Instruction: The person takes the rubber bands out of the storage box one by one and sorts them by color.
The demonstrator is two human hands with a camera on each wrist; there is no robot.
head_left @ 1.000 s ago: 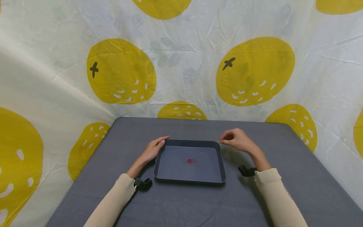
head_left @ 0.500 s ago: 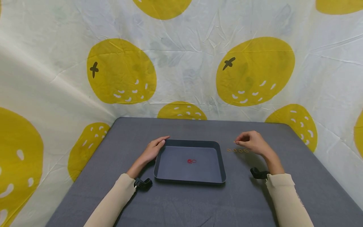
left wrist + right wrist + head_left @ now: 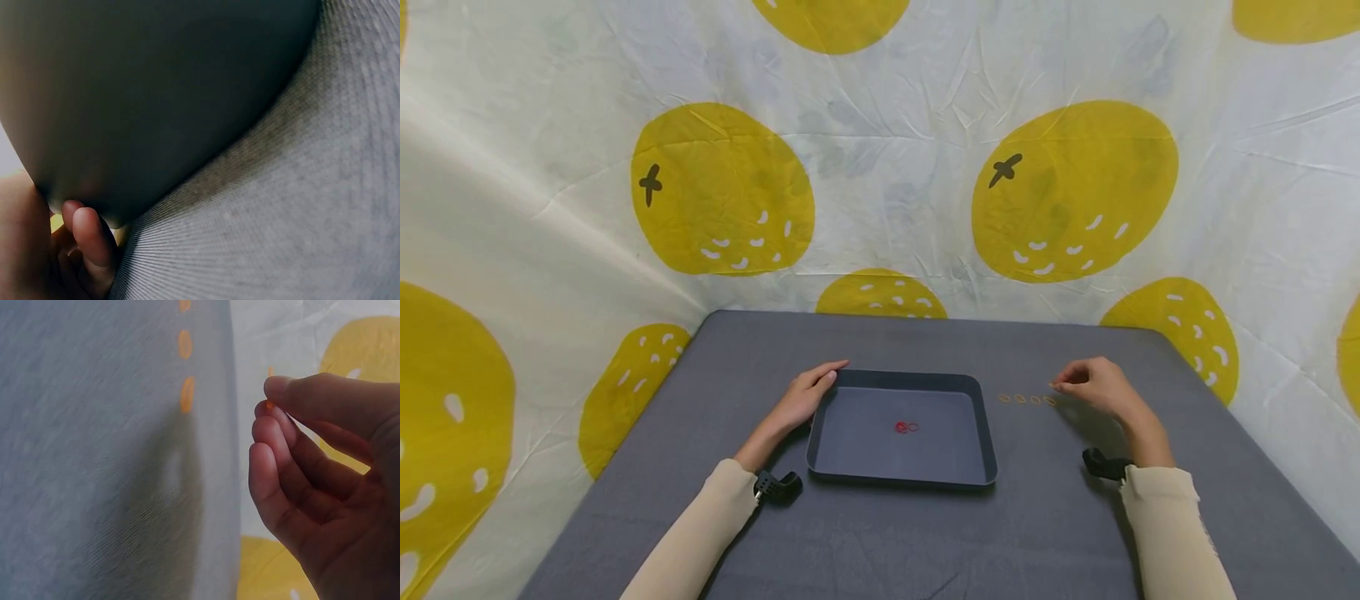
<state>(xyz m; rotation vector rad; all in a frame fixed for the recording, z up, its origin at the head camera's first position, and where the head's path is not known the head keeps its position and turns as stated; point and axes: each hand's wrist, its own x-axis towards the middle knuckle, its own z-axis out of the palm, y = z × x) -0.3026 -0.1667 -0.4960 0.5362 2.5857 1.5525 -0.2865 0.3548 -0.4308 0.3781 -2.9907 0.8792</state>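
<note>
A dark grey rectangular tray [image 3: 901, 458] stands on the table, a small cluster of thin red rubber bands [image 3: 902, 427] lying in its middle. My left hand [image 3: 801, 398] grips the tray's left wall near the far corner; fingertips [image 3: 90, 234] curl against its outer side in the left wrist view. To the right of the tray, several orange rubber bands [image 3: 1020, 399] lie in a row. Just beyond the row's right end, my right hand [image 3: 1097, 385] is raised over the table. Its thumb and forefinger pinch another orange rubber band [image 3: 270, 405], seen edge-on.
A grey cloth covers the table [image 3: 880, 542]. Behind and around it hangs a white curtain [image 3: 887, 208] printed with large yellow fruit shapes. Black wrist cameras [image 3: 778, 487] are worn at both sleeves.
My right hand has moved right, from beside the tray's far right corner to past the row's right end, uncovering more orange rubber bands. My left hand and the tray stay put.
</note>
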